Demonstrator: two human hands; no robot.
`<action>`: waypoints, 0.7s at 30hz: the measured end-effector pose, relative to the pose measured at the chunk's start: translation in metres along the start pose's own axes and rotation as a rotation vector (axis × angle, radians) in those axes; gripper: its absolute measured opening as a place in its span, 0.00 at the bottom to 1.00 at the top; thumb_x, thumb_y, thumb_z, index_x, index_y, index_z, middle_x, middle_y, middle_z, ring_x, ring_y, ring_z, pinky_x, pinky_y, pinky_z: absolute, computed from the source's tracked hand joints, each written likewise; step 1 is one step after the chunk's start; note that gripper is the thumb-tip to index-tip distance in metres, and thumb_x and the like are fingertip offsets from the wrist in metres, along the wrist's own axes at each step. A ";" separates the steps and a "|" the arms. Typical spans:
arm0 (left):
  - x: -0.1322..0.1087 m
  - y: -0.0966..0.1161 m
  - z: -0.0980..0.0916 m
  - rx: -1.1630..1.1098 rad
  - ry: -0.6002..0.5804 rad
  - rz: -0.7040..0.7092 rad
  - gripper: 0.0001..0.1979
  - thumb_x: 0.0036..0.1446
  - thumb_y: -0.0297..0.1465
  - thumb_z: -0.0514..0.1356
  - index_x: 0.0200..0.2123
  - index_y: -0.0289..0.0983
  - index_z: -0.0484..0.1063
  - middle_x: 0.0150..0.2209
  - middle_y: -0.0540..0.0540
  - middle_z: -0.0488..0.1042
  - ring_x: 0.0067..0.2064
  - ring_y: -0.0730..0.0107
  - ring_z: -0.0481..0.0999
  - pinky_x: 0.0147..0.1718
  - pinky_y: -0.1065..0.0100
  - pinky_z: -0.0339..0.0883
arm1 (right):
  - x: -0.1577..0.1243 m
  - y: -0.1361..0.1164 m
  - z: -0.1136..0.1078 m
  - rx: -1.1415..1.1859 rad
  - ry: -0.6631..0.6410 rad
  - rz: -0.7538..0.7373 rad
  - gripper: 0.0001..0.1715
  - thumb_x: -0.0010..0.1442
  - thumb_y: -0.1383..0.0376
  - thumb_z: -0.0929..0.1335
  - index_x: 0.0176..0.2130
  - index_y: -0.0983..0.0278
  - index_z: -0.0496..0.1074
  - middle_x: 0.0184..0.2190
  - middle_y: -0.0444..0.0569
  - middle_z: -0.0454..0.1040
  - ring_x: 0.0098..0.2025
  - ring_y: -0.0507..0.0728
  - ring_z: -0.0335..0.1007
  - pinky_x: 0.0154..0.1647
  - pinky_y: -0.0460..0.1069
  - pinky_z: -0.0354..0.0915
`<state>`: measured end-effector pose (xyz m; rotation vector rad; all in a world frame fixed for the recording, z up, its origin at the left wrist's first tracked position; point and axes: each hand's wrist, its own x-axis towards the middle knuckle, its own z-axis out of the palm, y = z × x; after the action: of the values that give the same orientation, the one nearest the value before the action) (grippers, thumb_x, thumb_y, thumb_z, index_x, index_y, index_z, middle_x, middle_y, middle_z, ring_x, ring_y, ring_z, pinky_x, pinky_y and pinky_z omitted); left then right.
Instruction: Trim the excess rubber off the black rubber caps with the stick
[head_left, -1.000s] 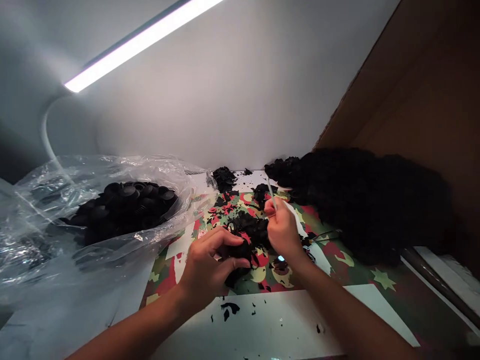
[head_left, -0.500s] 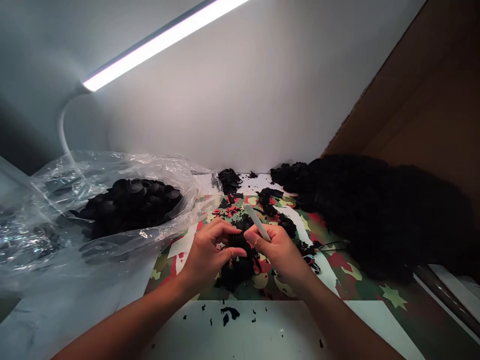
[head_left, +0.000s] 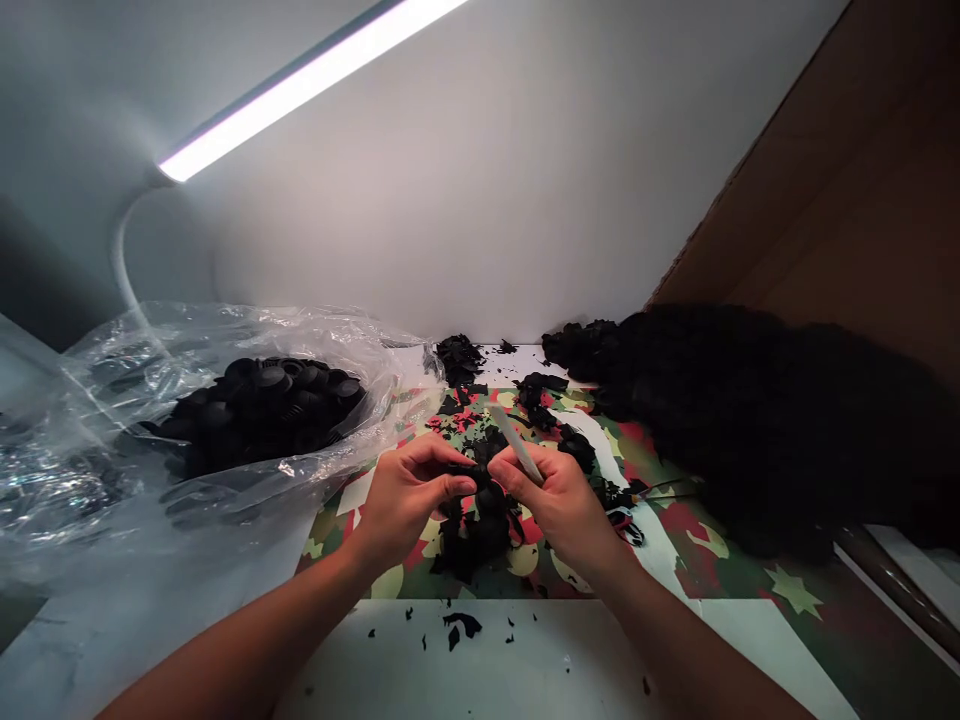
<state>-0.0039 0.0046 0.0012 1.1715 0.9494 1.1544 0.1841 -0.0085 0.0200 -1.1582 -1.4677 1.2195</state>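
Observation:
My left hand is closed, its fingertips pinching a small black round part over the camouflage-patterned mat. My right hand is closed around a thin pale blade-like tool whose tip points up and to the left, touching the same black part. Under both hands lies a small heap of black trimmings.
A clear plastic bag at the left holds several black round caps. A large pile of black parts fills the right, against a brown cardboard wall. More black scraps lie at the back. A lamp bar glows overhead.
My right hand moved from farther back on the mat toward my left hand, tilting the tool leftward. Both hands now meet on the black part, slightly higher than half a second ago.

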 end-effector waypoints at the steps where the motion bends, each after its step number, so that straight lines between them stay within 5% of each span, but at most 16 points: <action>1: 0.000 0.002 0.000 0.026 -0.003 -0.004 0.12 0.44 0.35 0.75 0.30 0.35 0.80 0.27 0.49 0.74 0.24 0.71 0.75 0.20 0.71 0.70 | 0.000 0.000 -0.001 -0.071 0.034 -0.064 0.19 0.63 0.52 0.70 0.29 0.63 0.72 0.22 0.41 0.63 0.24 0.51 0.58 0.24 0.46 0.57; 5: 0.000 0.011 0.000 0.164 -0.012 0.040 0.09 0.44 0.32 0.74 0.28 0.35 0.80 0.27 0.49 0.72 0.25 0.71 0.74 0.21 0.71 0.69 | -0.003 0.002 -0.001 -0.279 0.130 -0.352 0.07 0.63 0.63 0.70 0.39 0.61 0.80 0.30 0.46 0.70 0.30 0.54 0.67 0.30 0.47 0.63; 8: -0.002 0.017 0.001 0.362 -0.003 0.153 0.01 0.46 0.26 0.69 0.27 0.36 0.81 0.25 0.51 0.70 0.25 0.73 0.70 0.23 0.72 0.64 | -0.005 0.004 0.003 -0.405 0.119 -0.517 0.13 0.65 0.69 0.67 0.45 0.59 0.81 0.31 0.46 0.70 0.29 0.53 0.68 0.29 0.46 0.64; 13: -0.007 0.013 0.003 0.589 -0.034 0.285 0.06 0.48 0.20 0.64 0.26 0.36 0.79 0.25 0.51 0.70 0.27 0.73 0.69 0.26 0.73 0.60 | -0.009 0.009 0.010 -0.681 0.099 -0.667 0.17 0.64 0.75 0.61 0.37 0.63 0.77 0.32 0.48 0.73 0.27 0.51 0.67 0.27 0.45 0.62; 17: -0.012 0.008 0.006 0.697 -0.102 0.354 0.05 0.51 0.23 0.66 0.24 0.36 0.76 0.24 0.51 0.69 0.26 0.73 0.66 0.25 0.72 0.56 | -0.012 0.009 0.017 -0.811 0.096 -0.673 0.16 0.52 0.79 0.60 0.30 0.62 0.69 0.29 0.47 0.71 0.25 0.52 0.61 0.27 0.47 0.56; 21: -0.014 0.012 0.008 0.625 -0.084 0.295 0.06 0.52 0.26 0.68 0.24 0.36 0.77 0.23 0.51 0.70 0.27 0.73 0.66 0.26 0.70 0.57 | -0.005 0.008 0.014 -0.515 0.179 -0.454 0.13 0.48 0.78 0.59 0.29 0.60 0.61 0.26 0.44 0.64 0.27 0.54 0.59 0.28 0.47 0.55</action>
<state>-0.0004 -0.0108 0.0137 1.8984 1.1374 1.0512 0.1722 -0.0152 0.0102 -1.1336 -1.8320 0.4265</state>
